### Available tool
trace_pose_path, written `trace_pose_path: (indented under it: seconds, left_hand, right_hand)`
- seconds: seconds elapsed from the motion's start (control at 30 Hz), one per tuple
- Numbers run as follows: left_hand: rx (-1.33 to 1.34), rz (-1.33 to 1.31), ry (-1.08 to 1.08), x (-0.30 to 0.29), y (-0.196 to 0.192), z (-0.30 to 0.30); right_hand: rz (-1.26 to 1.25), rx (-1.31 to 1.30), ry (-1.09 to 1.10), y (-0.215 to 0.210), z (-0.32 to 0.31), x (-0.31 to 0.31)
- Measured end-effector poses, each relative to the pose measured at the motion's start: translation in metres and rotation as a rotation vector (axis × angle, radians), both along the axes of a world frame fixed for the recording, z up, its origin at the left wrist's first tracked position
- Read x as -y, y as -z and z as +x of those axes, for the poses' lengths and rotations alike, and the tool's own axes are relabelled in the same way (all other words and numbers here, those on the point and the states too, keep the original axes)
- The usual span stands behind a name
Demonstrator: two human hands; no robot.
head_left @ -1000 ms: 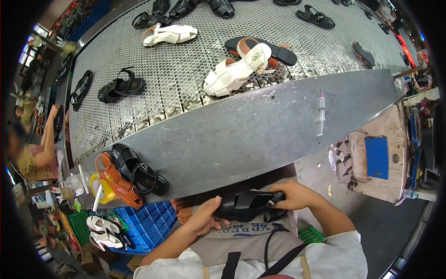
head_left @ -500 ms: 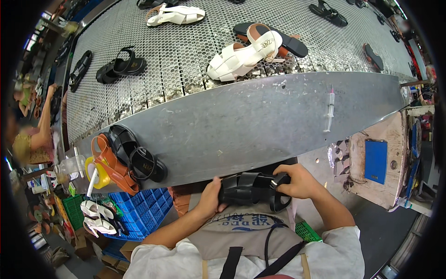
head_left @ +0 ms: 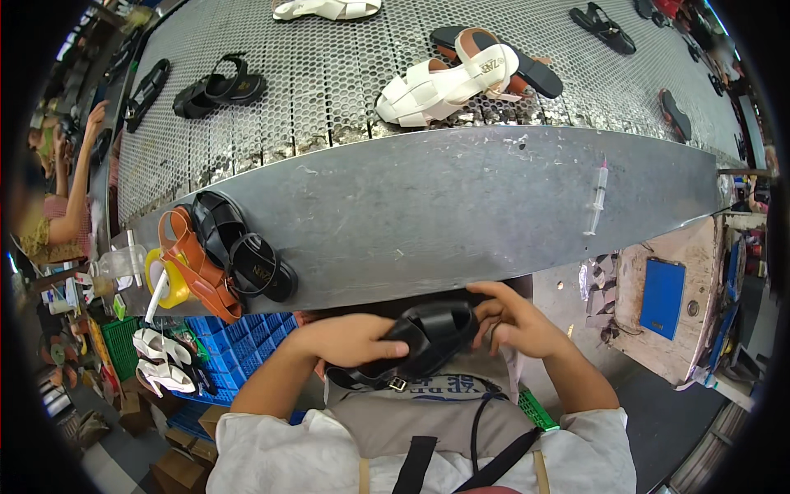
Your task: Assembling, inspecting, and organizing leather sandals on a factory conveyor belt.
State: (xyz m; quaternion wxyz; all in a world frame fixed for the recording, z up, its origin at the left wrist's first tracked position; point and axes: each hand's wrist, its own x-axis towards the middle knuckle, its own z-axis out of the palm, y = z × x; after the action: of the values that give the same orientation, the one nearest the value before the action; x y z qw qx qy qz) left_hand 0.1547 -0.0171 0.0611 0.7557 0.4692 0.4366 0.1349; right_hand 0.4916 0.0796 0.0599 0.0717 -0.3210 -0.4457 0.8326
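My left hand (head_left: 355, 340) is closed round a black sandal (head_left: 432, 336) in front of my body, its thumb lying on the straps. The sandal is tilted, with its broad woven toe at the upper right and its small metal buckle at the lower left. Just right of the toe is my right hand (head_left: 514, 323), its fingers apart and bent; whether a fingertip touches the sandal I cannot tell. On the metal ledge (head_left: 362, 222) to the left lie a black sandal (head_left: 262, 267), another black sandal (head_left: 218, 222) and an orange-brown sandal (head_left: 197, 267).
A syringe (head_left: 599, 198) lies on the ledge at right. Beyond, a perforated conveyor (head_left: 329, 82) carries a white sandal (head_left: 436, 90) and several dark ones. A yellow tape roll (head_left: 175, 284) sits left, above a blue crate (head_left: 239, 350). Another person's arm (head_left: 82, 177) shows far left.
The black sandal has been turned round, its buckle going from the right end to the lower left. My right hand has let go of the strap end; my left hand has moved over the sandal.
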Motion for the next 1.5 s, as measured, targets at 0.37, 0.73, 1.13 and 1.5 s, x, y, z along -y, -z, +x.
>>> trace_pose_path:
  seconds: [0.37,0.73,1.13,1.5]
  left_hand:
    - [-0.099,-0.138,0.236,-0.019,0.044,0.015]
    - [-0.128,-0.249,0.247,-0.03,0.022,0.013]
    - [0.503,0.429,-1.342,-0.123,-0.073,-0.077]
    - [-1.075,0.647,-0.837,-0.253,0.01,0.01]
  right_hand:
    - [0.036,0.51,0.145,0.027,-0.034,0.039]
    - [0.087,0.58,-0.021,0.014,-0.042,0.013]
    - [0.613,0.573,0.064,-0.012,-0.038,-0.07]
    - [0.844,0.416,0.206,0.0,-0.036,-0.052]
